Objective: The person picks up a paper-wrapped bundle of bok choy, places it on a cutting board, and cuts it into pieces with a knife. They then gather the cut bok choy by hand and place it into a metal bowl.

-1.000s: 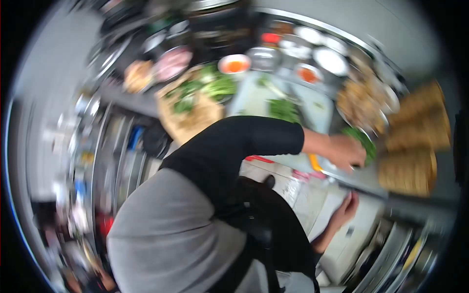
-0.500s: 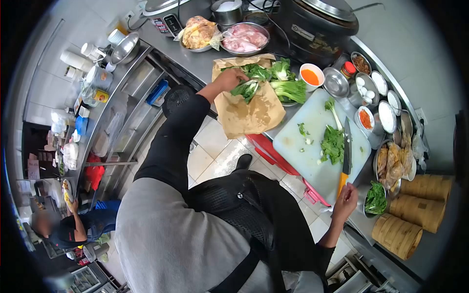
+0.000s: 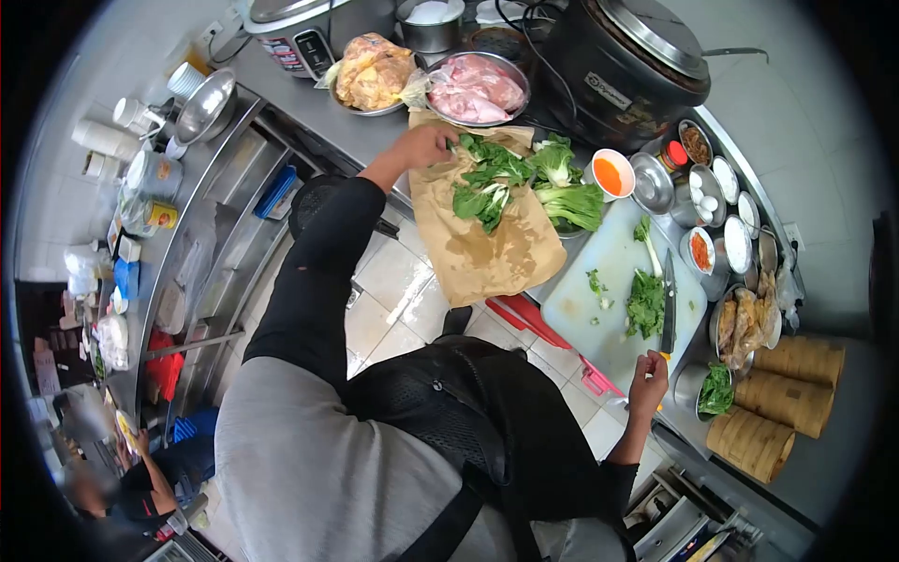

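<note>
My left hand (image 3: 426, 147) reaches to the top left edge of a sheet of brown paper (image 3: 492, 251), its bent fingertips against the tip of some leafy greens (image 3: 485, 201). Whether they pinch leaf or paper is hidden. Heads of bok choy (image 3: 573, 206) sit beside these greens. My right hand (image 3: 648, 379), fingers curled, is over the yellow handle of a kitchen knife (image 3: 669, 314); whether it grips the handle I cannot make out. The blade lies on a white cutting board (image 3: 585, 342) beside cut greens (image 3: 644, 307).
Bowls of raw meat (image 3: 478, 89) and bagged chicken (image 3: 373, 75) stand behind the paper, near a black cooker (image 3: 618, 89). Several seasoning bowls (image 3: 737, 241) line the right, with bamboo steamers (image 3: 749, 445). Another person (image 3: 159, 482) is at the far left.
The brown paper has opened out flatter and the greens on it lie spread. My left hand has drawn left to their edge. My right hand has shifted over the knife handle.
</note>
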The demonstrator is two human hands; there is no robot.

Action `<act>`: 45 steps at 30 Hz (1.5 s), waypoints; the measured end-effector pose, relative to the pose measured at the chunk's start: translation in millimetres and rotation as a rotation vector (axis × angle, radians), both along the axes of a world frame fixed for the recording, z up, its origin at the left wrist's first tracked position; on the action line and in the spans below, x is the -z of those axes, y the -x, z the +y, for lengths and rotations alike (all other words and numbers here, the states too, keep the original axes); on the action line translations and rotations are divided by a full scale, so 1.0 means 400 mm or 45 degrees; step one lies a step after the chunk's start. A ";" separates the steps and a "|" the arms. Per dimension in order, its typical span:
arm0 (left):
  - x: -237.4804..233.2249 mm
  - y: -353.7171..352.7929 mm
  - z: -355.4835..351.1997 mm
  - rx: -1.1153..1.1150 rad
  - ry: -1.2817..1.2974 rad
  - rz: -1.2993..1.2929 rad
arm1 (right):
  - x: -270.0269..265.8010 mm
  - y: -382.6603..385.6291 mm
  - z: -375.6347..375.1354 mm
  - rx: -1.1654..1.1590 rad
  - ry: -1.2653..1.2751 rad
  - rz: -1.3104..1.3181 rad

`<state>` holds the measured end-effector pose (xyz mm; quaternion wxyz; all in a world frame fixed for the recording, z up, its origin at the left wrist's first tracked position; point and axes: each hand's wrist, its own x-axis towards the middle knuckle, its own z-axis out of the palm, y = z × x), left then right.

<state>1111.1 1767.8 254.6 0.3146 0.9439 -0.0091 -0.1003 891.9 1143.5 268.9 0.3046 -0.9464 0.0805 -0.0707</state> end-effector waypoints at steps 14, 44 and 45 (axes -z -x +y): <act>-0.034 -0.141 -0.280 0.444 -0.511 -0.054 | 0.008 0.038 0.066 0.178 0.026 -0.008; -0.084 -0.036 -0.107 0.083 -0.317 -0.129 | -0.053 -0.060 -0.067 0.072 0.010 -0.185; -0.044 -0.070 -0.114 0.134 -0.208 -0.250 | -0.048 -0.051 -0.098 0.063 0.009 -0.186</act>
